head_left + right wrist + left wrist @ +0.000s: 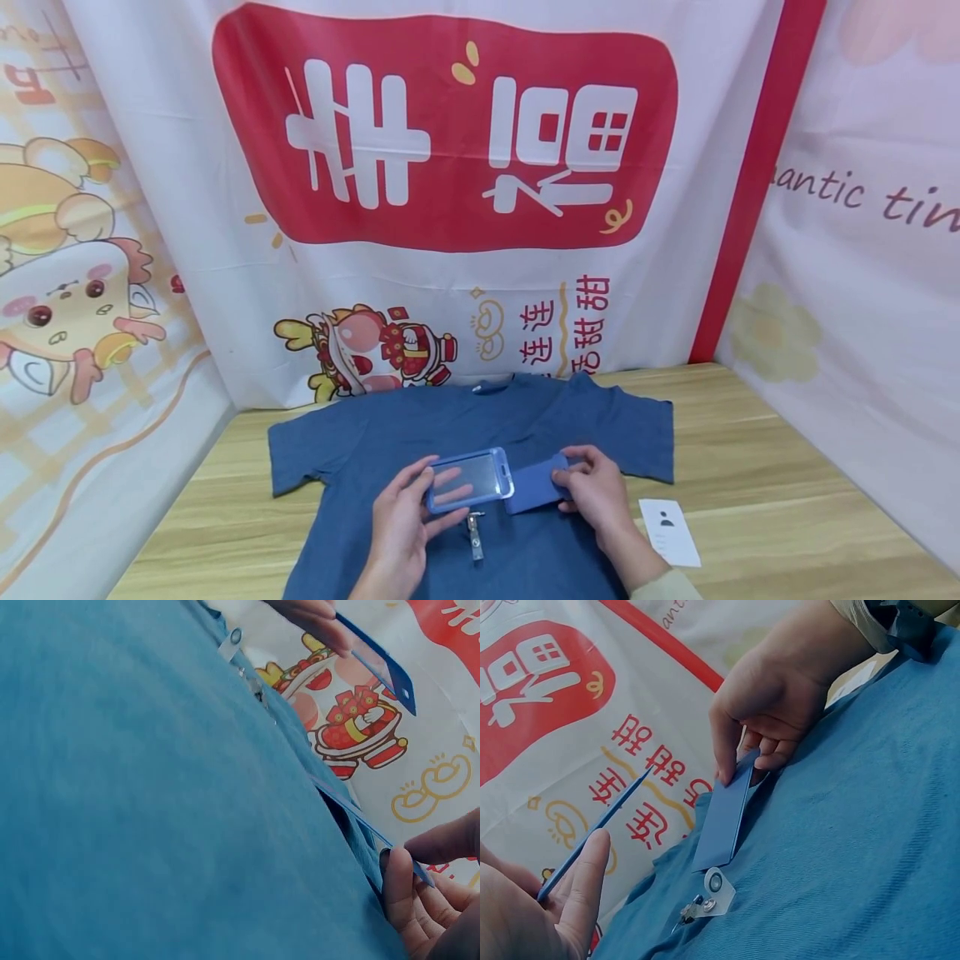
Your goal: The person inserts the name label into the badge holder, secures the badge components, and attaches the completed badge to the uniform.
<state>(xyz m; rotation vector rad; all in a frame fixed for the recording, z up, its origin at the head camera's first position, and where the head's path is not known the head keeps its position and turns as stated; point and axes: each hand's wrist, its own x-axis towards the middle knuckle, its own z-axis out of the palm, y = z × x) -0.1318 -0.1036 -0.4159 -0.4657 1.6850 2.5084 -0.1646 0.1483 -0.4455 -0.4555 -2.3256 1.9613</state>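
Blue denim-coloured fabric, a T-shirt (465, 450), lies spread flat on the wooden table (787, 467), and both hands work just above its chest. The left hand (401, 521) holds a clear badge holder with a blue frame (468, 479), fingers behind the window and thumb along its near edge, so the holder is lifted and tilted off the cloth; in the left wrist view it shows edge-on as a thin blue line (592, 832) running up from the thumb (585, 885). The right hand (596, 492) pinches a flat blue back panel (536, 487) at its far end, thumb on top and curled fingers beneath, the panel's other end lying close to the holder's right side. In the left wrist view this panel (724, 821) slants down from the right hand's grip (769, 712) to the shirt (855, 847). In the right wrist view it shows as a thin edge (352, 806) leading to the fingers (401, 896), with the holder (382, 664) higher up, well clear of the cloth (150, 810).

Just below the left hand's grip a small metal clip on a clear strap (475, 533) rests on the shirt; the left wrist view shows its snap and clasp (709, 896) just under the panel's lower end. To the right of the right hand, off the shirt, a white card with a small portrait icon (670, 529) lies on the table. Printed banners (450, 167) hang behind.
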